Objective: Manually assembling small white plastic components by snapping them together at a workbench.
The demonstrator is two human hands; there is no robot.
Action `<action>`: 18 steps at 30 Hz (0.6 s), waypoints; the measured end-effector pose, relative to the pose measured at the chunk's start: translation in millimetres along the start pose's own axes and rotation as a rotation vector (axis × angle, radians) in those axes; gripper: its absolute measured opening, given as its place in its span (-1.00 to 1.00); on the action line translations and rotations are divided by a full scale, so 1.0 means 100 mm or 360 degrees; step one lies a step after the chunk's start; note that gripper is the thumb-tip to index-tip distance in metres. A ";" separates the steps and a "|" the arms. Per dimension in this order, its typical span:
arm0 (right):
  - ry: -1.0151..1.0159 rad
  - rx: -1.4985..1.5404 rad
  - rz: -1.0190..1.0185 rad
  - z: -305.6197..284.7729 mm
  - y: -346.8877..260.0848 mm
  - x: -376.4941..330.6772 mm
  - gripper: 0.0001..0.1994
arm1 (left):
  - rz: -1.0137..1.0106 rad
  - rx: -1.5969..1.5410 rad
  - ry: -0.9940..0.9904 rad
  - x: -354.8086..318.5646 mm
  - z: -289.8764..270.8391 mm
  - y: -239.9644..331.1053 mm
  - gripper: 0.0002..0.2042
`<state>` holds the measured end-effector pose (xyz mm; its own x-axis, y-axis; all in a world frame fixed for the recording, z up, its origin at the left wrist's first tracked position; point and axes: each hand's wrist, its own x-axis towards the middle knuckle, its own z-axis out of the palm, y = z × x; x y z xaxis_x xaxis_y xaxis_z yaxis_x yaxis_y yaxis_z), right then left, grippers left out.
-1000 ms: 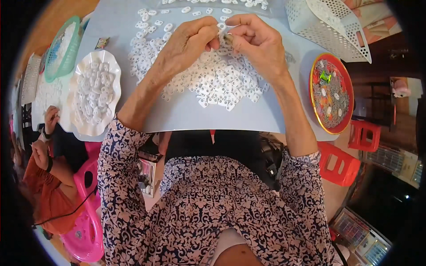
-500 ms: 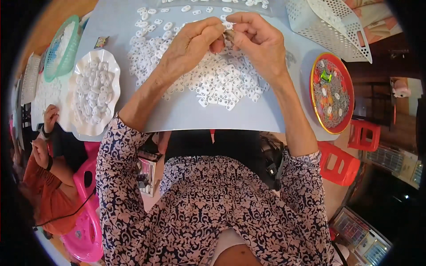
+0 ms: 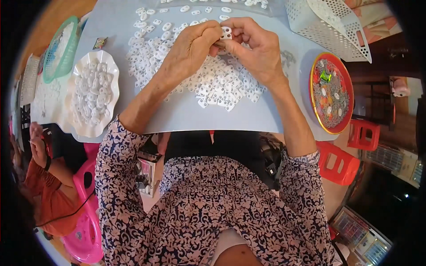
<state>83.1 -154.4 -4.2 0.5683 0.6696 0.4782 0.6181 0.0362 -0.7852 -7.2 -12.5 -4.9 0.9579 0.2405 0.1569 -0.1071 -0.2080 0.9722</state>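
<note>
Soft, fairly bright indoor light across the pale tabletop (image 3: 208,120), white pieces (image 3: 222,91) bright with fine detail partly lost, deep shadow beneath the near edge, dim right side, small glint on a glossy black panel (image 3: 381,199), co-worker (image 3: 51,195) at left indistinct, outer edges bowed, corners black.

I see a pale blue table (image 3: 208,120) carrying heaped small white pieces (image 3: 222,86). On my feed, a scalloped white dish (image 3: 87,130) stands left of them, a red tray (image 3: 349,84) right.
</note>
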 end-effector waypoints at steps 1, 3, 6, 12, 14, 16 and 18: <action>-0.0001 0.0001 0.0000 0.00 0.00 0.00 -0.70 | -0.0006 0.0006 -0.0019 0.00 -0.01 0.00 -0.69; -0.0013 -0.0033 -0.0040 -0.01 -0.01 0.00 -0.70 | -0.0014 0.0012 -0.0037 0.00 -0.02 -0.01 -0.69; -0.0040 -0.0055 -0.0069 -0.02 -0.04 0.01 -0.73 | 0.0001 0.0039 -0.0065 0.00 -0.02 0.01 -0.69; -0.0058 -0.0090 -0.0069 -0.03 -0.05 0.02 -0.79 | 0.0016 0.0063 0.0008 -0.03 0.04 0.02 -0.71; -0.0061 -0.0118 -0.0097 -0.03 -0.03 0.01 -0.79 | -0.0094 0.0091 -0.0013 -0.04 0.04 0.03 -0.71; -0.0063 -0.0147 -0.0121 -0.04 -0.03 0.01 -0.79 | -0.0089 0.0069 -0.0005 -0.04 0.05 0.03 -0.71; -0.0074 -0.0181 -0.0126 -0.05 -0.08 0.02 -0.79 | -0.0085 0.0045 0.0001 -0.05 0.06 0.03 -0.71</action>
<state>81.9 -157.3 4.7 0.4910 0.7019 0.5160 0.7190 0.0080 -0.6950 -10.4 -20.3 -3.8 0.9619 0.2525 0.1048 -0.0480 -0.2214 0.9740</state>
